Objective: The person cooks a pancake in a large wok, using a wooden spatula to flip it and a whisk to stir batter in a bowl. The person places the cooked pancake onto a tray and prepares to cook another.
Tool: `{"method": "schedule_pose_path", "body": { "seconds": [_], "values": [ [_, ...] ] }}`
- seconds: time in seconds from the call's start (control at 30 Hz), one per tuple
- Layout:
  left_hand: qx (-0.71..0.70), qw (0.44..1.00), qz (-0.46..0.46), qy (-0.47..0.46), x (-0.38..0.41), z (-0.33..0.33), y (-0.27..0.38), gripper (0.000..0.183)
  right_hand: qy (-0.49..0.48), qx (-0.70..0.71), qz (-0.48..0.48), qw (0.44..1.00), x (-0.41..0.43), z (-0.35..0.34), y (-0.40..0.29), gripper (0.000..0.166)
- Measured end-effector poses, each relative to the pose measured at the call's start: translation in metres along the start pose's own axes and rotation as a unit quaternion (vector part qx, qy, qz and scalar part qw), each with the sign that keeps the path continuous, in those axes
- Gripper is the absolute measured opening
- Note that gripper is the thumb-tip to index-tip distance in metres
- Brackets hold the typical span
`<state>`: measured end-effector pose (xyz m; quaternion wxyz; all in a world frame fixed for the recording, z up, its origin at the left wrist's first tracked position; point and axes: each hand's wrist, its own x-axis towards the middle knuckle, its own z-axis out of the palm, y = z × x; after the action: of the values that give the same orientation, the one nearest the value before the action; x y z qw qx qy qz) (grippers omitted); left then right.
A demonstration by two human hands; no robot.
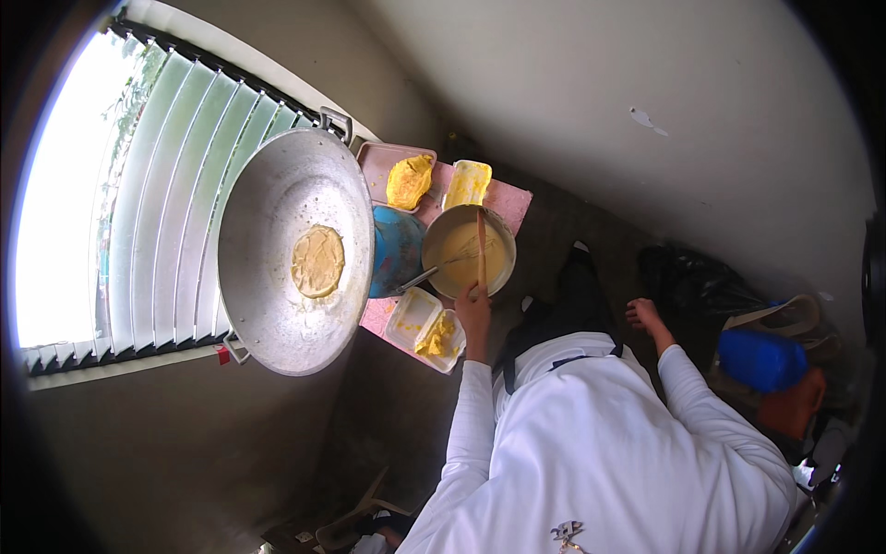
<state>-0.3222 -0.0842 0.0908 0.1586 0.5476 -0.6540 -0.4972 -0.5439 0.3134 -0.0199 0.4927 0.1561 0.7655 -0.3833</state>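
Observation:
My left hand (473,308) grips the lower end of a flat wooden spatula (482,253), which extends over a metal bowl (430,239) of pale yellow batter (457,244). A wire whisk (419,278) rests in the same bowl, its metal handle leaning over the rim. Beyond them is a large two-handled metal wok (277,187). A round, flat patch of batter (318,261) lies in its middle. My right hand (645,314) hangs away from the bowl, empty, with its fingers loosely curled and slightly apart.
A pink tabletop (511,202) carries a pink tray (374,163) with a yellow mound (409,181), plus two white food boxes (467,183) (408,322) with yellow residue. A scuffed blue object (396,251) stands beside the wok. Louvred window (180,194) behind; black bag (692,277) and blue container (761,359) at right.

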Motion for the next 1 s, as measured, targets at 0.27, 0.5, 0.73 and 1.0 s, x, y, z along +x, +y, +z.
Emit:
{"method": "schedule_pose_path", "body": {
  "seconds": [0.27,0.5,0.73,1.0],
  "values": [
    [-0.009,0.999,-0.015,-0.029,-0.015,0.004,0.002,0.030,-0.014,-0.012,0.008,1.000,0.004,-0.005,0.012,0.036],
    [0.054,0.998,0.017,-0.027,-0.030,-0.002,0.008,0.032,-0.013,-0.013,0.009,1.000,0.005,0.000,0.016,0.037],
    [0.077,0.993,0.062,-0.059,-0.046,-0.022,0.014,0.033,-0.019,-0.012,0.002,1.000,0.008,0.005,0.020,0.036],
    [0.153,0.977,0.044,-0.142,-0.027,-0.062,0.006,0.032,-0.021,-0.023,-0.003,1.000,0.012,0.006,0.022,0.036]
  ]
}}
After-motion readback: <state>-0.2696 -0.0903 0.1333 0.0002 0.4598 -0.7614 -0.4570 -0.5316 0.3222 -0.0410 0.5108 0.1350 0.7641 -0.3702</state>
